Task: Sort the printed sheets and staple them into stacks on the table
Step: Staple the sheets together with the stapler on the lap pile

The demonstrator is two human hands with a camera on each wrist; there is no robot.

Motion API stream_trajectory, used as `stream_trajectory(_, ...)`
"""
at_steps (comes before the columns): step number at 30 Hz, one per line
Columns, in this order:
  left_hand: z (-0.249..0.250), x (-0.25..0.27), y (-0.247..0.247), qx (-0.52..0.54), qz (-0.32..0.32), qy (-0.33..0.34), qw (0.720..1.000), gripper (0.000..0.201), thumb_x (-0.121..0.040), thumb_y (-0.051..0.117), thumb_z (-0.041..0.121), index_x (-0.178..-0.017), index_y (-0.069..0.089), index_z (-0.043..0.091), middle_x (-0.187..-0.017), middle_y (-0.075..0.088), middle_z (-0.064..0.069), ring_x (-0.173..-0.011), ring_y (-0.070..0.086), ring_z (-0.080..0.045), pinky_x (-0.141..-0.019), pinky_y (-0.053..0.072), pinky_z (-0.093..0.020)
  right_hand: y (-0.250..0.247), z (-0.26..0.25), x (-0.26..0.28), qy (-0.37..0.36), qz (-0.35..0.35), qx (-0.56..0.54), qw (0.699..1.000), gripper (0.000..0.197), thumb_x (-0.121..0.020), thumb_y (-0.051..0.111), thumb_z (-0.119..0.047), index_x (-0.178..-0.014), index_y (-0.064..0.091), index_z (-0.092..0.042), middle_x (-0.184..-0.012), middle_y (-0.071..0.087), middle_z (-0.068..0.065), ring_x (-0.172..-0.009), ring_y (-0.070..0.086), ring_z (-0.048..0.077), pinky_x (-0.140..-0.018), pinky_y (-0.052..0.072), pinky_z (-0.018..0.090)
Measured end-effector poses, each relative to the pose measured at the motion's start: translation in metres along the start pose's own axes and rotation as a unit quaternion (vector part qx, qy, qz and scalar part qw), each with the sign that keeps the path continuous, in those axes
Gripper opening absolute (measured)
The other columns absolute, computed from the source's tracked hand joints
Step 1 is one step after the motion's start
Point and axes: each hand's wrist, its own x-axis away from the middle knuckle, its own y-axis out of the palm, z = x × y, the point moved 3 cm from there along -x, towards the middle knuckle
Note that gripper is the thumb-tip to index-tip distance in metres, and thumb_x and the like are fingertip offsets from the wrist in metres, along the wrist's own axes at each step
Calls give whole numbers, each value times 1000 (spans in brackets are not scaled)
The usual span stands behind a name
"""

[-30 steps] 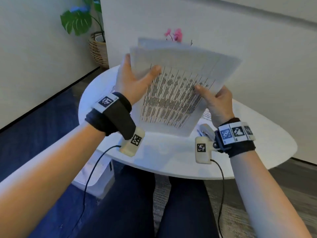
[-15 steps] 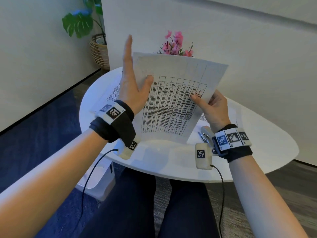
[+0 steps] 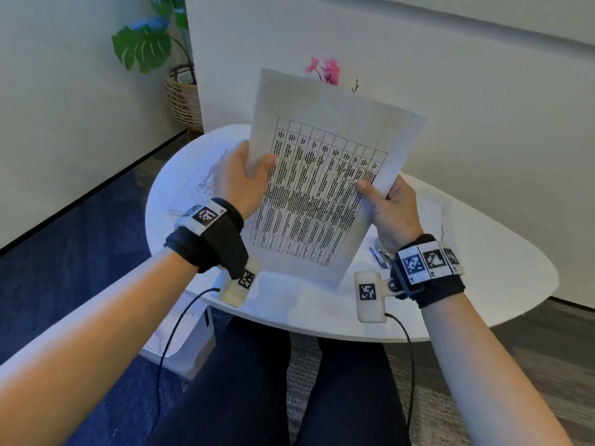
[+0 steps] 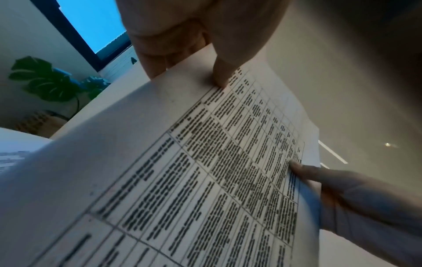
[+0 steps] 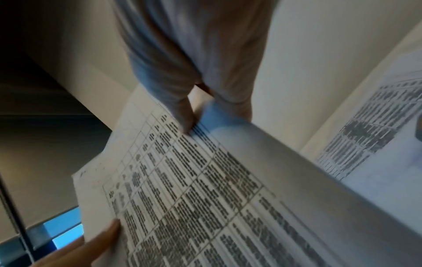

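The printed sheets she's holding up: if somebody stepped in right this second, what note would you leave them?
Left hand: grips the left edge of the held sheets, thumb on the front.
Right hand: pinches their right edge, thumb on the printed table.
The held sheets are upright above the white table, not resting on it.
More printed sheets lie flat on the table, some at the far left, some at the right.
A metal object, perhaps the stapler, lies by the right wrist.
Done: piles started, apparently; no staple visible.
Left: place these sheets on the right pile, then staple each stack.
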Motion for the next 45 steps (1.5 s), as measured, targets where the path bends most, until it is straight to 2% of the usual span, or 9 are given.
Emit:
stream_trajectory(4, -5, 1, -1, -16, 12, -33, 999, 26, -94, 56, 27, -115, 65, 16, -110, 69, -2, -99, 64, -18, -87, 51, -34, -12, 6, -4, 59, -49, 40, 996, 4, -88, 65, -16, -90, 63, -13, -89, 67, 8, -83, 65, 24, -77, 55, 43)
stream_trajectory(7, -10, -6, -10, -24, 11, -61, 998, 25, -91, 60, 28, -111, 68, 16, -104, 71, -2, -94, 66, -20, -87, 54, -41, -52, 20, -16, 68, -14, 223, 972, 26, -94, 56, -30, -83, 66, -7, -84, 69, 6, -74, 65, 21, -71, 48, 34)
stream_trajectory(12, -7, -5, -21, -78, -4, -45, 996, 23, -89, 62, 28, -108, 70, 16, -102, 72, -3, -92, 67, -21, -86, 54, -39, -105, 89, -19, 184, -84, 640, 741, 56, -90, 53, -52, -56, 40, -9, -53, 39, 7, -48, 39, 19, -47, 33, 25)
stream_trajectory(18, 2, 3, -11, -154, -72, -22, 985, 21, -90, 62, 28, -100, 69, 12, -90, 70, -9, -83, 64, -26, -79, 53, -38, -107, 132, -14, 249, -79, 653, 711, 28, -87, 60, -30, -89, 55, -3, -80, 59, 12, -66, 54, 24, -60, 48, 30)
stream_trajectory(23, 2, 5, -7, -186, -95, -19, 978, 21, -90, 62, 29, -107, 68, 18, -89, 67, -2, -81, 62, -21, -78, 50, -32, -95, 97, -6, 224, 77, 488, 840, 34, -92, 58, -25, -109, 51, 4, -106, 60, 23, -89, 58, 32, -71, 42, 32)
stream_trajectory(27, 0, 6, 2, -223, -102, 5, 969, 17, -90, 61, 32, -103, 68, 22, -81, 65, 0, -78, 61, -22, -79, 53, -37, -75, 16, -4, 37, 276, 181, 943, 45, -80, 70, -20, -115, 43, -10, -103, 61, 9, -72, 59, 19, -72, 52, 35)
stream_trajectory(33, 10, 10, 20, -246, -117, 58, 960, 23, -91, 59, 33, -109, 68, 23, -76, 55, 3, -76, 56, -21, -73, 48, -31, -18, -78, -9, -117, 228, -161, 953, 48, -77, 73, 1, -114, 44, -8, -84, 57, -3, -53, 54, -2, -47, 43, 16)
stream_trajectory(37, 19, 13, 23, -257, -120, 94, 954, 19, -92, 58, 35, -107, 68, 27, -73, 56, 6, -72, 54, -19, -67, 45, -28, 7, -80, -20, -80, 196, -170, 962, 28, -78, 76, -24, -98, 61, -12, -77, 62, -3, -61, 56, 6, -56, 46, 21)
stream_trajectory(45, 22, 16, 24, -263, -133, 103, 950, 15, -92, 57, 35, -102, 67, 28, -77, 64, 0, -74, 59, -22, -69, 51, -31, 32, -72, -13, -82, 173, -166, 967, 10, -92, 61, -22, -95, 59, -13, -81, 63, -2, -75, 60, 10, -71, 50, 22)
